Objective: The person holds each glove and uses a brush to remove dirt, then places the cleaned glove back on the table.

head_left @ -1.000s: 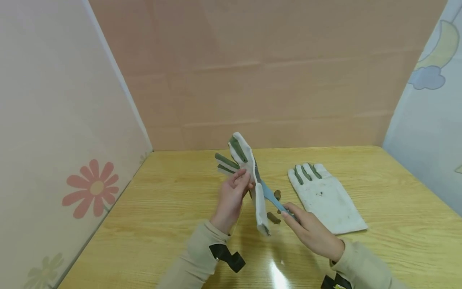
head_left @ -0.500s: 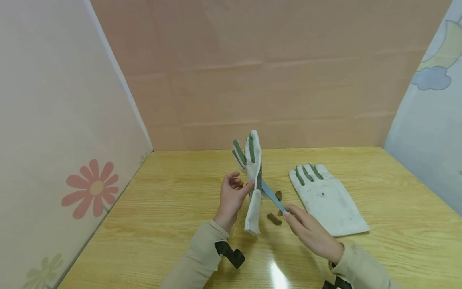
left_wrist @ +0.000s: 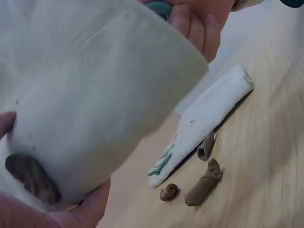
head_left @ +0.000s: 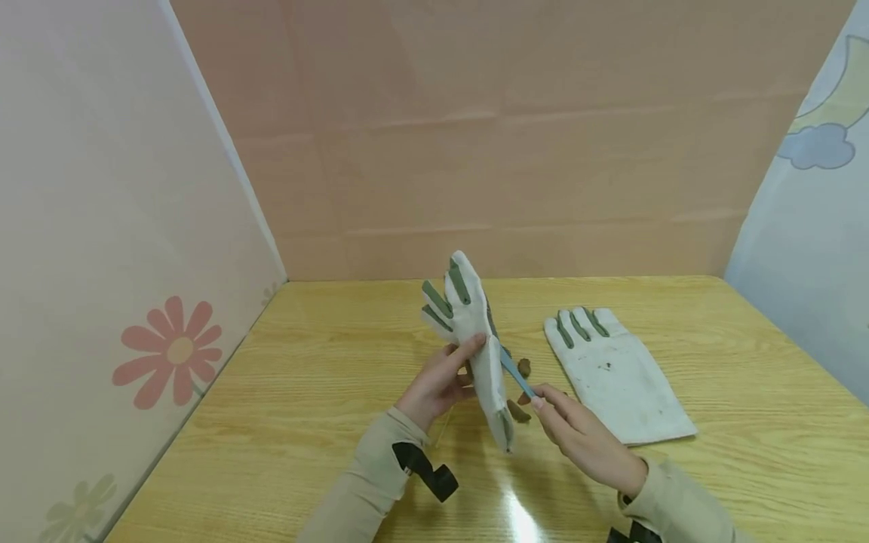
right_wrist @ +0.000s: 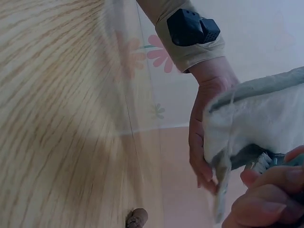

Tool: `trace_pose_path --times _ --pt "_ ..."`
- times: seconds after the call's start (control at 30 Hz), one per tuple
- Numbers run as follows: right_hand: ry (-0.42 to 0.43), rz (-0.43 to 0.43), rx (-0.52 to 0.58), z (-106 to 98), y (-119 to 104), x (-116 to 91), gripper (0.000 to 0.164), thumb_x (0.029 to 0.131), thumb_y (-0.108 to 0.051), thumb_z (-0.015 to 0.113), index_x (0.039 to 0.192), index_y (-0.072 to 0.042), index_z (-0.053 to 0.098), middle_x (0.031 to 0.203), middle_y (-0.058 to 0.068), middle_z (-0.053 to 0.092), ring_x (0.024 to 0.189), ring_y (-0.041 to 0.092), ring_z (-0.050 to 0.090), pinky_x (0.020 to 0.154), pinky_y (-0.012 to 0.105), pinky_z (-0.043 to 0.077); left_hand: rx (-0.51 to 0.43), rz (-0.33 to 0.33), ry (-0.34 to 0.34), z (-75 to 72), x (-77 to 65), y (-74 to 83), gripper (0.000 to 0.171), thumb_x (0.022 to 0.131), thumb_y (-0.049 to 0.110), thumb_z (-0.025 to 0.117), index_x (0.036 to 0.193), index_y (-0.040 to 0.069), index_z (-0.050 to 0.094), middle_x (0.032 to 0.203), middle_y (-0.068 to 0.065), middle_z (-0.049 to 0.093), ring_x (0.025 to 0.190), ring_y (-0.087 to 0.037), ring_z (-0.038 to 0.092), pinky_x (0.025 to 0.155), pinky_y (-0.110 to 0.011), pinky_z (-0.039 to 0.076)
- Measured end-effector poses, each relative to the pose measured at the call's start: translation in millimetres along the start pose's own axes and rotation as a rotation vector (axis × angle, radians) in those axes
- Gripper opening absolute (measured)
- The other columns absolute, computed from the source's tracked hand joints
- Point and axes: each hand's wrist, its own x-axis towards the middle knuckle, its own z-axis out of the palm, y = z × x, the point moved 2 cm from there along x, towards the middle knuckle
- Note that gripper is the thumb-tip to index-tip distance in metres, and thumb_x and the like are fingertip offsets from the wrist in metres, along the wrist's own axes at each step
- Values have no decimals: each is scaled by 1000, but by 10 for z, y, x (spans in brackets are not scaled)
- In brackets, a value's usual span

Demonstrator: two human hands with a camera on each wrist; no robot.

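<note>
My left hand [head_left: 434, 385] holds a white work glove [head_left: 475, 324] with green strips on its fingers. The thumb lies on the glove's near face and the other fingers are behind it. The glove stands above the table, fingertips up and leaning left. A dark brown lump [left_wrist: 32, 178] sits against the glove near my left thumb in the left wrist view. My right hand [head_left: 587, 437] grips the blue handle of a brush [head_left: 517, 373]. The glove hides the brush head in the head view; pale bristles [right_wrist: 260, 162] show beside the glove in the right wrist view.
A second white glove [head_left: 618, 385] lies flat on the wooden table [head_left: 305, 392], right of the brush, with small dark specks on it. Brown lumps [left_wrist: 204, 183] lie on the table between the two gloves. Patterned walls stand left and right, a plain brownish one behind.
The held glove swung upright, then leaned left again. My left hand shifted its hold, and its thumb now lies across the glove's face. My right hand has hardly moved.
</note>
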Motion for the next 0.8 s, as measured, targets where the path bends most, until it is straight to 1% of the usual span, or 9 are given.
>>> trace_pose_path --times 0.1,0.27,0.33,0.47,0.57,0.63,0.7,0.73,0.8 --pt "13 3 -18 -7 0 -6 38 104 -26 29 123 1 48 57 -6 33 43 2 24 41 27 32 17 15 18 15 -22 38 58 89 37 59 132 7 35 114 -5 50 95 -17 55 80 -31 48" --pt "47 26 -81 -32 -6 -10 37 104 -26 30 126 -3 49 56 -5 34 45 2 25 45 27 33 36 25 36 -25 -57 112 59 89 32 58 136 10 30 128 -11 46 106 -20 50 85 -34 45" --pt "88 14 -112 -52 -13 -11 36 103 -25 32 125 -3 51 63 -3 43 51 1 32 50 25 36 15 25 48 -46 -60 143 55 91 30 55 137 12 30 129 -11 42 105 -21 50 84 -33 44" --pt "156 -29 -142 -109 -25 -29 35 103 -21 34 129 -2 49 81 6 57 64 -3 41 56 23 37 -64 21 90 -74 -72 192 44 92 24 48 131 13 30 118 -8 37 88 -18 48 74 -26 41" --pt "167 -22 -133 -144 -29 -51 39 103 -18 33 136 0 41 70 7 52 55 -3 35 53 24 36 -116 22 83 -72 -97 210 43 93 22 45 132 14 28 111 -6 34 82 -15 45 70 -24 38" --pt "186 -26 -160 -156 -34 -65 40 103 -18 33 139 -1 39 82 12 61 65 -2 49 60 22 42 -134 25 70 -68 -108 214 46 96 25 42 137 17 25 110 -6 37 82 -14 45 70 -24 38" --pt "206 -19 -186 -159 -36 -78 41 102 -15 32 141 -2 37 97 15 65 81 9 61 70 22 47 -147 33 49 -59 -115 220 50 97 27 40 142 20 19 112 -5 40 87 -14 48 72 -24 40" --pt "216 -22 -203 -154 -38 -78 41 102 -13 32 141 -3 37 113 16 63 97 16 62 78 23 48 -151 39 47 -63 -119 226 51 98 27 40 143 21 17 113 -4 41 88 -14 49 72 -24 40" --pt "237 -31 -240 -144 -45 -79 41 101 -12 33 141 -3 38 139 15 48 125 27 46 93 27 45 -152 50 47 -71 -128 241 53 97 22 41 144 21 17 114 -4 43 89 -14 51 72 -24 42"
